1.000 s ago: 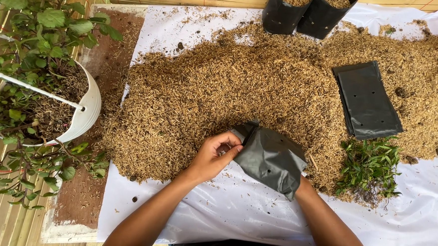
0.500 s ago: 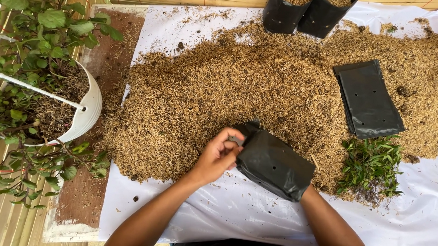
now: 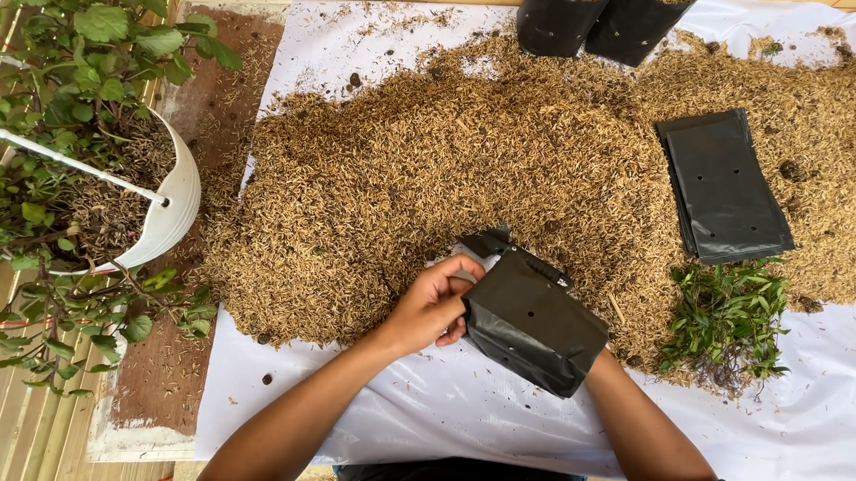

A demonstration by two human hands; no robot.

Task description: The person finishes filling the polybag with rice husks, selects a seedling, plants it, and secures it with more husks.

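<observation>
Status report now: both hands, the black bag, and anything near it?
Left hand grips black grow bag edge. Right hand hidden inside it. Husk pile at bag mouth; seedlings beside.

Grow bag (image 3: 531, 319): black plastic film, slight sheen. Husk heap (image 3: 431, 182): dry, coarse, matt. Sheet (image 3: 439, 407): smooth glossy white plastic. Hanging pot (image 3: 171, 212): glossy white plastic.

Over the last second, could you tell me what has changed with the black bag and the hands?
The black grow bag has gone from limp and crumpled to opened out and fuller, its mouth turned toward the husk pile. The left hand moved slightly right and holds the bag's rim; the right hand is hidden behind the bag. The flat bags, seedlings, filled bags and white pot stayed put.
</observation>
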